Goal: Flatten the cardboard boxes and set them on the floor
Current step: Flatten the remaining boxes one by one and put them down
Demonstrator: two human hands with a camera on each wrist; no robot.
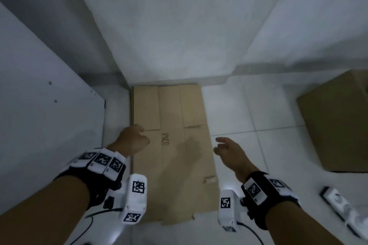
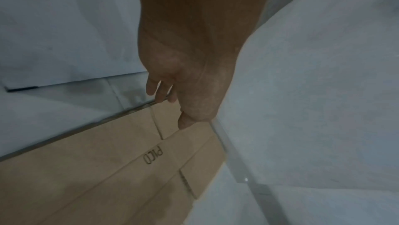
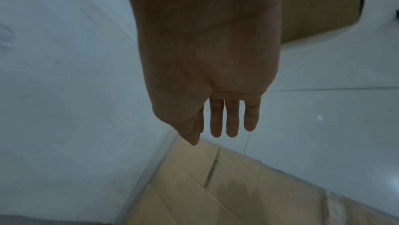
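Note:
A flattened brown cardboard box (image 1: 175,169) printed "PICO" lies on the white tile floor, its far end against the wall. My left hand (image 1: 137,135) is over its left edge with fingers loosely curled and nothing in them. In the left wrist view the left hand (image 2: 172,109) hangs just above the cardboard (image 2: 108,169); I cannot tell whether the thumb touches it. My right hand (image 1: 221,145) hovers at the right edge, fingers straight and spread. The right wrist view shows the right hand (image 3: 215,126) empty above the cardboard (image 3: 237,194).
A second cardboard box (image 1: 334,121), still standing as a box, sits on the floor at the right; it also shows as a brown box (image 3: 319,7) in the right wrist view. A white panel (image 1: 39,105) stands on the left. A white object (image 1: 342,207) lies at the lower right.

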